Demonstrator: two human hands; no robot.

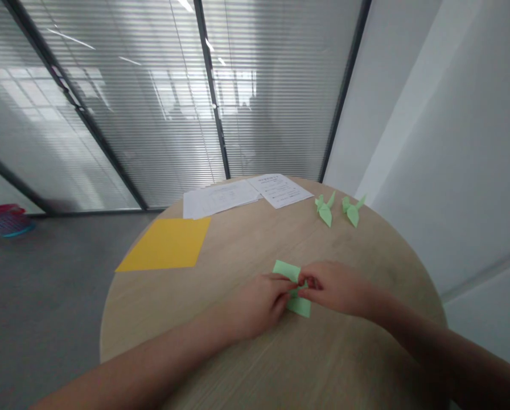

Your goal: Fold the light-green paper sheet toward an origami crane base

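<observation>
A small folded piece of light green paper (pixel 287 270) lies on the round wooden table (pixel 238 250) near its front. My left hand (pixel 261 302) comes in from the lower left and its fingers are closed on the paper's middle. My right hand (pixel 334 286) comes in from the right and pinches the same paper at its centre, fingertips touching those of the left hand. One end of the paper shows above the fingers and another end shows below them.
Two folded green paper cranes (pixel 325 209) (pixel 352 210) stand at the table's back right. A yellow paper square (pixel 166 243) lies at the left. White printed sheets (pixel 221 198) (pixel 280 190) lie at the back edge. Glass partitions with blinds stand behind; a red-and-blue basket (pixel 5 220) sits on the floor.
</observation>
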